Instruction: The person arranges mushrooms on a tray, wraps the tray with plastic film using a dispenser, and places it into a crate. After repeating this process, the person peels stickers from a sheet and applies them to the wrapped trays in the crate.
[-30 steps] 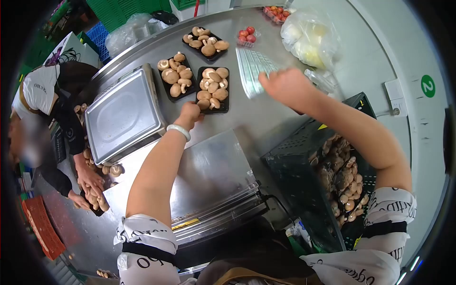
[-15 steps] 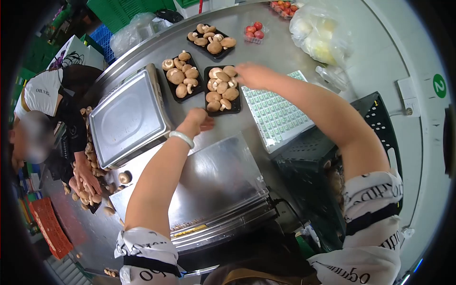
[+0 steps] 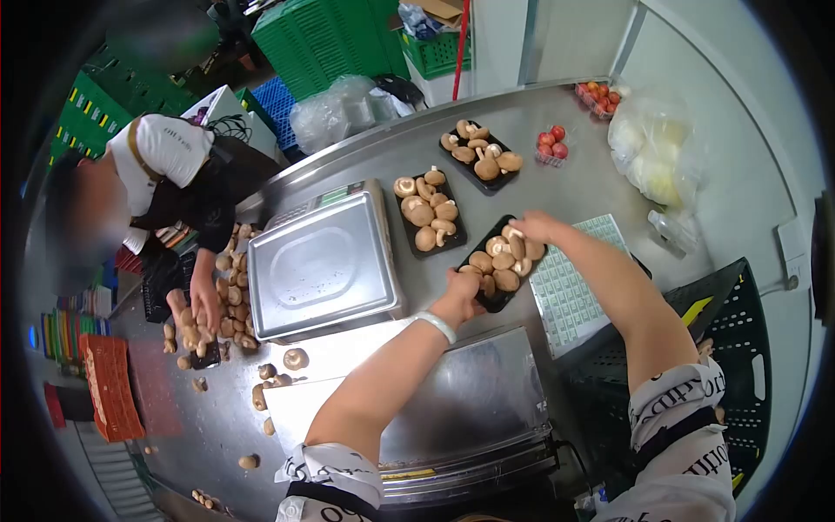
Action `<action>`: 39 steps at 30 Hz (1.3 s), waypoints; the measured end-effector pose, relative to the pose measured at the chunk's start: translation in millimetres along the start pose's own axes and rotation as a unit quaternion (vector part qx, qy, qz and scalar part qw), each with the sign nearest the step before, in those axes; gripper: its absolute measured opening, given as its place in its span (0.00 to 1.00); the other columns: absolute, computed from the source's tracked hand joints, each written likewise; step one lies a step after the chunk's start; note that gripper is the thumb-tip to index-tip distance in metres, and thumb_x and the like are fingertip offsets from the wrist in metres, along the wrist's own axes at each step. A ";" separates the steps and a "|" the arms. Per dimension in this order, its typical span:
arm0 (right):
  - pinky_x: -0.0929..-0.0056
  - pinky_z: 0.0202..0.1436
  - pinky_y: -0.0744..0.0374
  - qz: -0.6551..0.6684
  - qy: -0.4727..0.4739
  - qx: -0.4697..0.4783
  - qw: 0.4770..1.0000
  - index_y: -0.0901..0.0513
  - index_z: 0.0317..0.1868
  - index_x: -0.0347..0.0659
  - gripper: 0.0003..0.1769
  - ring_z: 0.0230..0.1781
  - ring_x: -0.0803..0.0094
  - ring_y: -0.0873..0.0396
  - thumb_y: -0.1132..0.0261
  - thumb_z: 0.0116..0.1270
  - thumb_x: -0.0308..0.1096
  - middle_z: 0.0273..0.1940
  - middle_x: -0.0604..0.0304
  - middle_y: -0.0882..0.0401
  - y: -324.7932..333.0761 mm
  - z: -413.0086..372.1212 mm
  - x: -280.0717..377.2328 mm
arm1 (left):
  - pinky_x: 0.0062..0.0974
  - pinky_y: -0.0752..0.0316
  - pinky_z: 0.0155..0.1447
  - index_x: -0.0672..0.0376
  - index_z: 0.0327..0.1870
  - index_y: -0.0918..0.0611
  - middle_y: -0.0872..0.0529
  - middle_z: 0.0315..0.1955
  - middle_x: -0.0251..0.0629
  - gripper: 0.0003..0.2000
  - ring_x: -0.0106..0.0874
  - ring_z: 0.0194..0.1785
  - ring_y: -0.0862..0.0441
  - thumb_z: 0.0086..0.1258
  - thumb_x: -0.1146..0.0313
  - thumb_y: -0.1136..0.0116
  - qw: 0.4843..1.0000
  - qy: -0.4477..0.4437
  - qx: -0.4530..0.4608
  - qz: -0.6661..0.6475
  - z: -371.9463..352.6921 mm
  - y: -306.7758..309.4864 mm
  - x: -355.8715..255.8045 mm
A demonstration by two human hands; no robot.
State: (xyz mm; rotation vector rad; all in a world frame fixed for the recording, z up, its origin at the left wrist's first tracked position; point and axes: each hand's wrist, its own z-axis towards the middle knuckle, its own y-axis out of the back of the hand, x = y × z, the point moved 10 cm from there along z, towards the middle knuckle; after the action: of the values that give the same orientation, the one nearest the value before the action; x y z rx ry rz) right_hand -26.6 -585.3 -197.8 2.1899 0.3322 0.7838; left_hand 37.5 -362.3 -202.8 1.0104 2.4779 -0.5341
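A black tray of brown mushrooms sits tilted on the steel table, held at both ends. My left hand grips its near left corner. My right hand holds its far right edge, fingers over the mushrooms. Two more black mushroom trays lie behind it, one next to the scale and one farther back. A sheet of small printed labels lies flat just right of the held tray, under my right forearm.
A steel weighing scale stands left of the trays. A flat steel machine is close in front of me. A black crate is at my right. Another person's hands sort loose mushrooms at the left. Small tomato packs and a plastic bag sit at the back.
The label sheet left my right hand and now lies on the table. Both hands moved onto the nearest mushroom tray, which is now turned at an angle. The view shifted upward.
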 end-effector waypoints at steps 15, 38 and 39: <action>0.72 0.25 0.24 0.178 0.017 -0.064 0.982 0.25 0.47 0.34 0.30 0.23 0.73 0.25 0.46 0.72 0.58 0.33 0.57 0.23 87.1 -155.7 70.9 | 0.35 0.17 0.42 0.47 0.76 0.49 0.27 0.58 0.46 0.41 0.37 0.52 0.20 0.63 0.69 0.41 0.895 -0.351 -0.015 0.274 -142.2 38.1 -98.1; 0.65 0.41 0.20 0.280 0.100 -0.035 0.954 0.22 0.47 0.34 0.14 0.34 0.60 0.20 0.39 0.69 0.37 0.39 0.51 0.20 -147.6 -340.3 162.3 | 0.24 0.22 0.43 0.45 0.76 0.45 0.26 0.57 0.47 0.38 0.27 0.38 0.20 0.68 0.60 0.38 0.926 -0.291 -0.031 0.239 -305.7 248.1 94.2; 0.63 0.45 0.20 0.218 0.132 -0.068 0.965 0.22 0.47 0.34 0.13 0.36 0.56 0.20 0.37 0.67 0.34 0.40 0.50 0.19 -140.7 -347.6 159.7 | 0.26 0.22 0.48 0.51 0.76 0.44 0.24 0.58 0.47 0.36 0.29 0.41 0.19 0.69 0.61 0.39 0.925 -0.315 -0.031 0.211 -308.8 255.7 100.1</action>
State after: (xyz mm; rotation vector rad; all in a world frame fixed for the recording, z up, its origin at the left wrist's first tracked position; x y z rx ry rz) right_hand -119.8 -214.8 -55.6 2.0536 -0.0820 1.3055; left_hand 87.3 15.1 -42.1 1.0929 1.6450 -0.5280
